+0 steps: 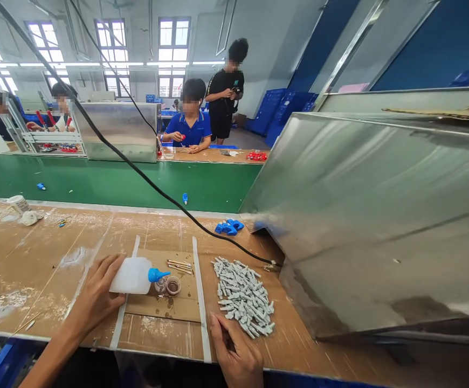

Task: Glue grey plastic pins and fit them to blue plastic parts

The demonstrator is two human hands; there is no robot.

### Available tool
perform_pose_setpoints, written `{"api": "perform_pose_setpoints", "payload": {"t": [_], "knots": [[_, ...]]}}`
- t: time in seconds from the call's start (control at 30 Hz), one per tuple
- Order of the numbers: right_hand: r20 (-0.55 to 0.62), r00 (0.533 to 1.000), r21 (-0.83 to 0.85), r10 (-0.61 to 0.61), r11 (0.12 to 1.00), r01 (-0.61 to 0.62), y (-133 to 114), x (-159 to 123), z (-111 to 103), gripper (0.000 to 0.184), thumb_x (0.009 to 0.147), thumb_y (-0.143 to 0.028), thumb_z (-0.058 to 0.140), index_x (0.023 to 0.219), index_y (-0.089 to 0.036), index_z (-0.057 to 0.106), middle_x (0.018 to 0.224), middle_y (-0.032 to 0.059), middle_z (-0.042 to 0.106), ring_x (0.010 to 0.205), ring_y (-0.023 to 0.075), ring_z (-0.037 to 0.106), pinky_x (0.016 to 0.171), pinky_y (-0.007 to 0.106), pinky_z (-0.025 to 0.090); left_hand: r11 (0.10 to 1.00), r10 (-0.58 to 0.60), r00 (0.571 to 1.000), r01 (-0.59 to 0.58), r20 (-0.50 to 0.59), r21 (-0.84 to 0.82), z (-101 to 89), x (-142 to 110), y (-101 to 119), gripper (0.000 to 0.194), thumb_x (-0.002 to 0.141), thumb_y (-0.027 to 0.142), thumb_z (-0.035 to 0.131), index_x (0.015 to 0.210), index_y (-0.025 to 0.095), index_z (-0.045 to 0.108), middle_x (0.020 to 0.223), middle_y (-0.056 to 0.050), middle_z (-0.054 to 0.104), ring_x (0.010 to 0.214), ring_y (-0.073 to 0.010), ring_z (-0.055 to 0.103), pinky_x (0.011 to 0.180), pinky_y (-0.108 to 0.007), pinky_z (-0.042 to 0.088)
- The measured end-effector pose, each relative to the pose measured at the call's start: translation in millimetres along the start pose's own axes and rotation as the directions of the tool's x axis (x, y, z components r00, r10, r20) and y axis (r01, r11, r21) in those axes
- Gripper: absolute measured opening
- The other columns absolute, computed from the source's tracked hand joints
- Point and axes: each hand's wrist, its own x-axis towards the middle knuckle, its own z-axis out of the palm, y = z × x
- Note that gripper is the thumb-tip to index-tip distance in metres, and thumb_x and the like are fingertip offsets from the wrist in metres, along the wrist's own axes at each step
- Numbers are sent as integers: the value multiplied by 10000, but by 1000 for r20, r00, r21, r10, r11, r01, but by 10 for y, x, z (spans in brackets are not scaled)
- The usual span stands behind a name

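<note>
My left hand point(97, 293) grips a white squeeze bottle point(131, 275) lying on its side, its blue nozzle point(156, 275) pointing right over two small clear cups point(169, 285). My right hand point(236, 353) rests at the table's front edge with its fingers curled together, just below a heap of several small grey plastic parts point(242, 295). What the fingers hold, if anything, I cannot make out. A few thin sticks point(179, 265) lie behind the cups.
A large slanted metal chute point(372, 215) fills the right side. A black cable point(137, 170) crosses the brown taped table point(36, 258). Blue parts point(228, 226) lie near the green conveyor point(109, 180). Three people work beyond it.
</note>
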Motion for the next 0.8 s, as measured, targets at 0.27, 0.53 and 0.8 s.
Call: {"api": "perform_pose_setpoints", "payload": {"t": [0.27, 0.53, 0.8], "knots": [[3, 1000, -31, 5, 1000, -5, -5, -19, 15, 136, 1029, -217, 576, 999, -134, 679, 783, 0, 689, 621, 100, 640, 666, 220, 495, 996, 60, 998, -60, -2, 59, 67, 66, 34, 734, 819, 62, 611, 1485, 175, 322, 1434, -148, 488, 1337, -353, 408, 1129, -534, 415], [-32, 999, -20, 10, 1000, -10, 48, -73, 65, 128, 1034, -219, 577, 1015, -148, 681, 793, 2, 682, 646, 95, 628, 691, 216, 475, 979, 143, 989, -137, -34, 152, 83, 102, -26, 765, 780, -3, 647, 1475, 129, 354, 1426, -181, 510, 1318, -377, 425, 1099, -567, 444], [-35, 999, -9, 3, 1000, -3, 60, -69, 76, 111, 1039, -204, 572, 1024, -153, 669, 831, 13, 689, 709, 100, 643, 739, 208, 475, 972, 146, 989, -138, -27, 192, 56, 119, -31, 747, 817, 17, 652, 1488, 136, 347, 1436, -172, 503, 1332, -369, 424, 1121, -566, 434]]}}
